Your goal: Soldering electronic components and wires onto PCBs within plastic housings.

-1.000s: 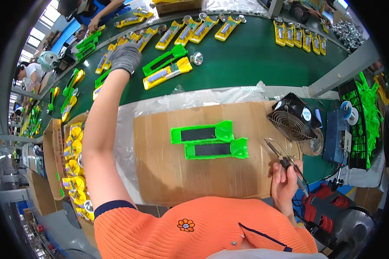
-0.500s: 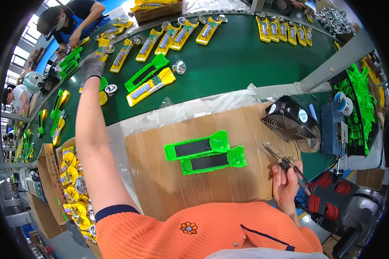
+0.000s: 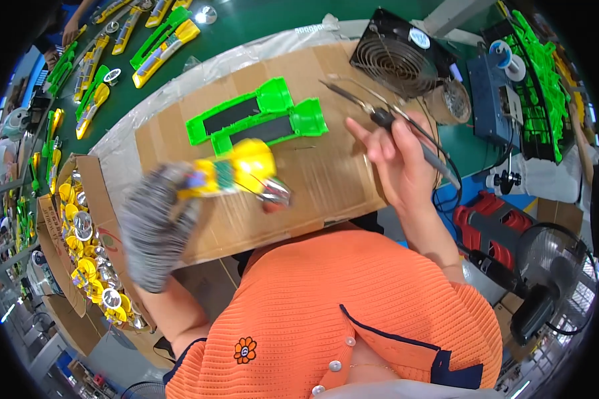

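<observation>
My left hand (image 3: pixel 158 219), in a grey knit glove, grips a yellow flashlight shell (image 3: pixel 249 163) above the near left of the cardboard. A green circuit board (image 3: pixel 225 174) shows inside the shell, and a shiny reflector (image 3: pixel 275 193) hangs at its wide end, blurred. My bare right hand (image 3: pixel 402 159) is closed around a soldering iron (image 3: pixel 381 118) whose tip points to the far left. A second thin metal rod runs alongside the iron. Two green shell halves (image 3: pixel 273 96) (image 3: pixel 309 118) with black strips lie side by side on the cardboard sheet (image 3: pixel 339 179).
A black fan (image 3: pixel 402 56) stands at the far right of the cardboard, beside a blue box-shaped unit (image 3: pixel 489 93) and a solder spool (image 3: pixel 502 60). Left, an open carton (image 3: pixel 106 246) holds yellow shells and reflectors. More flashlight parts (image 3: pixel 166 53) lie on the green bench.
My left hand has come back from the far bench with a yellow shell, now over the cardboard. The view has tilted down, and my right hand has brought the iron further over the cardboard.
</observation>
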`<state>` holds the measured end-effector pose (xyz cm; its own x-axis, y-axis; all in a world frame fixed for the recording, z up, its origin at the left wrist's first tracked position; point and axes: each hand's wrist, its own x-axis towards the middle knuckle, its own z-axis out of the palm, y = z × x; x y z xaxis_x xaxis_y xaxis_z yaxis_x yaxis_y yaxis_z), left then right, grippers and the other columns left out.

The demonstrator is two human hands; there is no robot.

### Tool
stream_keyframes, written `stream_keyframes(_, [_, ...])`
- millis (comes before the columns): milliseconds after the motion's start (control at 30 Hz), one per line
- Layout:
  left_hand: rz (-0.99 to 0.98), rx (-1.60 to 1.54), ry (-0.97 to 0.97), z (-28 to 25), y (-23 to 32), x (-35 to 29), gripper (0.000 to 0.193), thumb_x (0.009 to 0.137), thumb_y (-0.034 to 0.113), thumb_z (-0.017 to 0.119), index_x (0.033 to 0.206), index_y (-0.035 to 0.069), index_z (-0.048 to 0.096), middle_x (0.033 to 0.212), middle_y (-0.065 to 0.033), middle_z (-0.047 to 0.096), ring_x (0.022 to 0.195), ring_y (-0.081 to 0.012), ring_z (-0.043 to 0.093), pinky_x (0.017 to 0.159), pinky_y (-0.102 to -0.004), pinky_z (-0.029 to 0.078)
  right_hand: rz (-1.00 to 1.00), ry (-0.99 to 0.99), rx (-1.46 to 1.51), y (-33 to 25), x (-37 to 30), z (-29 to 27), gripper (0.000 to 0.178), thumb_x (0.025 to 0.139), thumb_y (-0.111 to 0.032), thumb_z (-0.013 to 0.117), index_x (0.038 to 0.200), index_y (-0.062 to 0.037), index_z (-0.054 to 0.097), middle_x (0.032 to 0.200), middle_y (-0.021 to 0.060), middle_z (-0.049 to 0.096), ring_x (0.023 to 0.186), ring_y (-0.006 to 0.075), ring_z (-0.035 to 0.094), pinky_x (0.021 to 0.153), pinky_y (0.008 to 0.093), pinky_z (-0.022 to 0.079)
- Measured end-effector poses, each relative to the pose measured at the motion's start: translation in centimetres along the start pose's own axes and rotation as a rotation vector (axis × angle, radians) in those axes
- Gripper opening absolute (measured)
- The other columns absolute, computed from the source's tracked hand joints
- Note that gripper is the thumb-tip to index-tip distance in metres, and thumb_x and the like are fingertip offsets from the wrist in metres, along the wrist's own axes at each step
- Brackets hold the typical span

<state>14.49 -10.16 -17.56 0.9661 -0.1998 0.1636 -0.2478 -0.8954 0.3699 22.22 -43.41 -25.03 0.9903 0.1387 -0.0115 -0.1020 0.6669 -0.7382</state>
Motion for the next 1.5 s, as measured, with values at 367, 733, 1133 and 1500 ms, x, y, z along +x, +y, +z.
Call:
stream_keyframes(367, [-0.075,-0.056,0.077,4.5,3.8,-2.8,0.026,0.084,0.009,0.069,0.11,0.007,0.069,0.107,-0.0099,0.068,0.097,-0.0278,0.067,0.085,-0.034,0.054,-0.066,-0.235,0.029,0.9,-1.5,1.8,0.012,0.098,-0.003,0.051,0.109,-0.0077,0.049,0.065,0.0026,0.05,0.063,0.0188,0.061,0.106,0.0605,0.041])
stream_keyframes(733, [-0.171,-0.541,0.041,5.7,2.9,-2.0,0.016,0.076,-0.003,0.072,0.09,0.004,0.068,0.095,-0.0087,0.067,0.082,-0.0205,0.065,0.072,-0.0287,0.053,0.298,-0.239,-0.38,0.2,-5.5,2.5,0.015,0.089,0.001,0.064,0.093,-0.0027,0.05,0.078,0.0085,0.064,0.063,0.014,0.065,0.053,0.0244,0.048])
stream_keyframes(1133, [-0.06,-0.367,-0.039,5.6,2.9,-0.7,0.019,0.073,-0.008,0.068,0.088,0.001,0.063,0.095,-0.0116,0.063,0.082,-0.0253,0.064,0.073,-0.0302,0.053,0.397,-0.3,-0.477,1.1,-3.9,3.1,0.015,0.09,-0.004,0.067,0.095,-0.0022,0.052,0.079,0.0056,0.064,0.065,0.0101,0.065,0.054,0.0223,0.047])
stream_keyframes(1500, [-0.04,-0.385,-0.022,5.9,2.6,-0.5,0.015,0.074,-0.003,0.069,0.085,0.004,0.061,0.087,-0.0136,0.06,0.078,-0.0331,0.062,0.071,-0.0388,0.053,0.406,-0.311,-0.536,0.9,-3.7,3.7,0.016,0.09,-0.005,0.067,0.096,-0.0013,0.052,0.08,0.0063,0.065,0.066,0.01,0.065,0.056,0.0229,0.049])
